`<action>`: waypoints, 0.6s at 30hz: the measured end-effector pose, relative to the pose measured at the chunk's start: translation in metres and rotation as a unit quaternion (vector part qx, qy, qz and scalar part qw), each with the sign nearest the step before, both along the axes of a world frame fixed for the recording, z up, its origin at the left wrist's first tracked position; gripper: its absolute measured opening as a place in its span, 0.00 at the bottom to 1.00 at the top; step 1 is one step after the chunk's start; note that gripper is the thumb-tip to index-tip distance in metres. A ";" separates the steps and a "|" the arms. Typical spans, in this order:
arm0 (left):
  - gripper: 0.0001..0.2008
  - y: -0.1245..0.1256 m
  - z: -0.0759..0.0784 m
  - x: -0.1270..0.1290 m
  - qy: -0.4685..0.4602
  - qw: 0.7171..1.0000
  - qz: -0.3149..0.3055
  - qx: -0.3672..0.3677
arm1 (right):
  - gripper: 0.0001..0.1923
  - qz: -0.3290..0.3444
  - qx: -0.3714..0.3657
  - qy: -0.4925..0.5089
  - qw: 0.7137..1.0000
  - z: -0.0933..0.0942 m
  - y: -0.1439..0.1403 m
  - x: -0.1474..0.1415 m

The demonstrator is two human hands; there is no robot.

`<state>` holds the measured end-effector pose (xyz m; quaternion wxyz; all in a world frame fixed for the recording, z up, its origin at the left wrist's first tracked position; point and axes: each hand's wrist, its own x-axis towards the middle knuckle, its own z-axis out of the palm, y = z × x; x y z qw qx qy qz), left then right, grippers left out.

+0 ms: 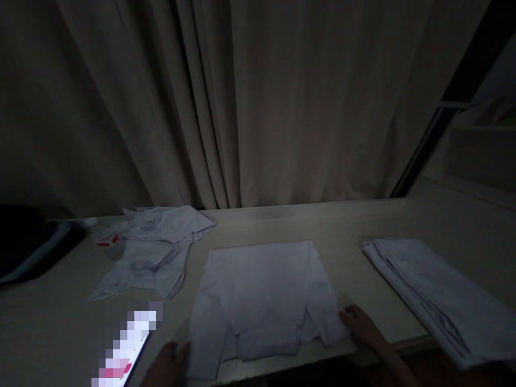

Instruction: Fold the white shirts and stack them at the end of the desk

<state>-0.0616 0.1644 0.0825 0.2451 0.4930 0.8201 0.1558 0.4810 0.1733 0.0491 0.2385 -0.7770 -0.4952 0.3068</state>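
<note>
A white long-sleeved shirt (268, 290) lies spread on the pale table in front of me, both sleeves angled down toward me and its lower part folded up at the near edge. At the outer edge of the left sleeve, my left hand (167, 365) has its fingers closed on the cloth, low in the view and in deep shadow. My right hand (360, 325) pinches the outer edge of the right sleeve near its cuff. The fingertips of both hands are partly lost in the dark.
A lit phone-like screen (129, 344), blurred out, is left of my left hand. Crumpled white cloth (157, 252) lies behind it, beside a clear bag with red marks (108, 242). Folded white fabric (439, 295) overhangs the table's front edge. Dark cloth (36, 247) sits far left; a curtain (298, 107) hangs behind.
</note>
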 end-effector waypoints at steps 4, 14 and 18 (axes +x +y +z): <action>0.19 -0.003 0.004 0.000 -0.104 0.994 -0.021 -0.003 | 0.15 0.034 0.015 0.020 0.999 0.001 0.003 -0.003; 0.21 -0.030 0.022 0.006 -0.274 0.958 0.081 0.026 | 0.13 -0.026 0.011 0.142 0.989 0.000 -0.006 0.005; 0.20 -0.034 0.024 0.016 -0.271 0.961 0.061 -0.014 | 0.21 -0.026 -0.050 0.289 0.956 -0.001 -0.016 0.004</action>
